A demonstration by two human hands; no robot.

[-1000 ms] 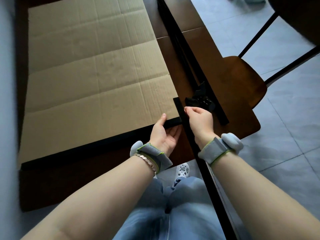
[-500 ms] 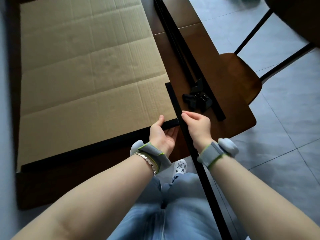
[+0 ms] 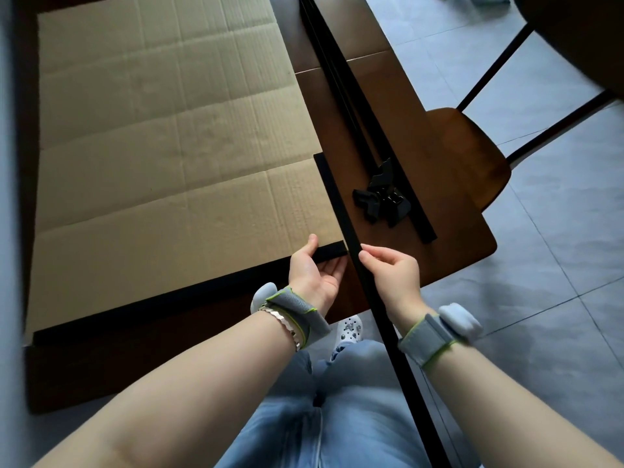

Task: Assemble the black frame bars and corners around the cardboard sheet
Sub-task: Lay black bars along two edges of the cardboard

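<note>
While left hand (image 3: 312, 276) grips near bar (image 3: 202, 288), thumb above, fingers beneath, right hand (image 3: 391, 275) pinches side bar (image 3: 337, 206), its near end cut off.

Nothing legible shows anywhere. The cardboard sheet (image 3: 169, 157) at ten o'clock bears only creases and fluting (no print or stamp can be made out), and the grey wrist bands (image 3: 297, 319) near six o'clock show no readable mark.

A dark wooden table (image 3: 462, 246) stands on grey floor tiles (image 3: 557, 298), a wooden-seated chair (image 3: 479, 157) just beside its right edge.
</note>
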